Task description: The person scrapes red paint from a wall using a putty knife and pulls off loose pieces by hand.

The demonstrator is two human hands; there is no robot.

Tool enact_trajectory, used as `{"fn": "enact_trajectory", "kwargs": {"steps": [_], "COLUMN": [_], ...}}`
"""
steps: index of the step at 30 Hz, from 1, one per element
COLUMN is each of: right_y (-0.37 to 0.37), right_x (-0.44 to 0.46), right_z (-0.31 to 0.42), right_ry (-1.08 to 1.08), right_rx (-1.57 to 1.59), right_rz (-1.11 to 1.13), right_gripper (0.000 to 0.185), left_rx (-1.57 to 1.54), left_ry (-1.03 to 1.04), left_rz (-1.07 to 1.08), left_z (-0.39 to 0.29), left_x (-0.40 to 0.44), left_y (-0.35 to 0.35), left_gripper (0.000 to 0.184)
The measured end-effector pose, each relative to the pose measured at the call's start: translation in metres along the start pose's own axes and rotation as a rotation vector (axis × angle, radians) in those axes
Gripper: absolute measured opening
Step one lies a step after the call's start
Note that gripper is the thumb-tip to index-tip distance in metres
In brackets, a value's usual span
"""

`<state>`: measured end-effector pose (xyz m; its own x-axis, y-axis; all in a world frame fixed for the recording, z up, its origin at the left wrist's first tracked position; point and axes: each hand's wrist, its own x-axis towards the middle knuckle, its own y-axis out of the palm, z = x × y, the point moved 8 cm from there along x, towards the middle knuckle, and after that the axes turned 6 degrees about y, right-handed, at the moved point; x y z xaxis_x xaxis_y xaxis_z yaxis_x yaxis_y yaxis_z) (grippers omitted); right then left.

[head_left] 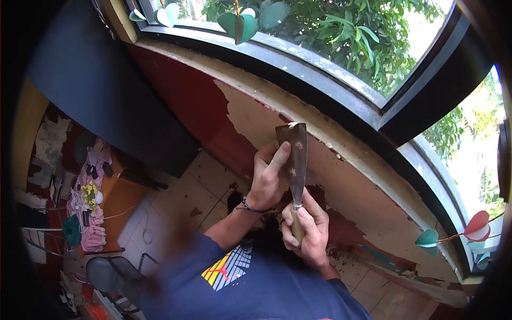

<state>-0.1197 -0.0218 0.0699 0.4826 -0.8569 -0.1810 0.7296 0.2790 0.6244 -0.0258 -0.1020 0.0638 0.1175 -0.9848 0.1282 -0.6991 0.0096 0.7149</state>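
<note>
My right hand [309,226] is wrapped around the pale handle of a paint scraper [298,170], which points up toward the window sill. Its wide metal blade has light flecks on its face and a pale chip at the top edge. My left hand [269,173], with a dark bracelet at the wrist, grips the left side of the blade; its thumb lies on the face and the other fingers are partly hidden. Behind the blade stands the wall [256,120], where red paint is stripped off in large patches down to a beige surface.
A sill [341,141] with paint crumbs runs under the dark-framed window [320,58]. Paper hearts [238,26] hang on strings. Paint flakes lie on the tiled floor [205,173]. At left are a wooden table [120,205] with a pink cloth and a dark chair [109,274].
</note>
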Motion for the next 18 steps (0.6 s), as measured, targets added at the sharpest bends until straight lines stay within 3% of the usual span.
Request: {"fn": "enact_trajectory", "kwargs": {"steps": [3, 10, 14, 18], "right_y": [-0.011, -0.003, -0.008, -0.010], "right_x": [-0.002, 0.007, 0.002, 0.009], "right_z": [-0.006, 0.007, -0.002, 0.004], "right_ry": [0.014, 0.002, 0.025, 0.010], "right_rx": [0.004, -0.021, 0.048, -0.011], "right_rz": [-0.039, 0.020, 0.019, 0.002], "right_gripper": [0.050, 0.046, 0.047, 0.046], "left_rx": [0.076, 0.101, 0.187, 0.229], "left_ry": [0.004, 0.029, 0.056, 0.095], "left_rz": [-0.058, 0.076, -0.068, -0.015], "left_z": [0.003, -0.002, -0.004, 0.003], "left_x": [-0.002, 0.006, 0.002, 0.008], "left_y": [-0.005, -0.003, -0.005, -0.011], "left_gripper": [0.021, 0.023, 0.026, 0.028]}}
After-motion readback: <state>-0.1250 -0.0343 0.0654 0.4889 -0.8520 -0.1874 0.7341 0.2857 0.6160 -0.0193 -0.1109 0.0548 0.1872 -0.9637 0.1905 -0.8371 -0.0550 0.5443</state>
